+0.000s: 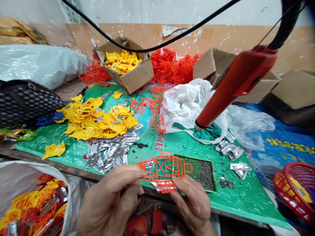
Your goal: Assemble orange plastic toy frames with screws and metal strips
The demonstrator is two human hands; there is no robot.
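Observation:
Both my hands hold one orange plastic lattice frame just above the near edge of the green mat. My left hand pinches its left end with fingers closed. My right hand grips its lower right side, where a silver foil piece lies against the frame. Behind the frame sits a small green tray with dark tiny screws in it. An orange powered screwdriver hangs on a black cable above the mat, tip pointing down-left.
Yellow plastic pieces and silver foil pieces are heaped on the left of the mat. A cardboard box of yellow pieces, orange frames, a white bag and more boxes stand behind. A bag of assembled pieces sits lower left.

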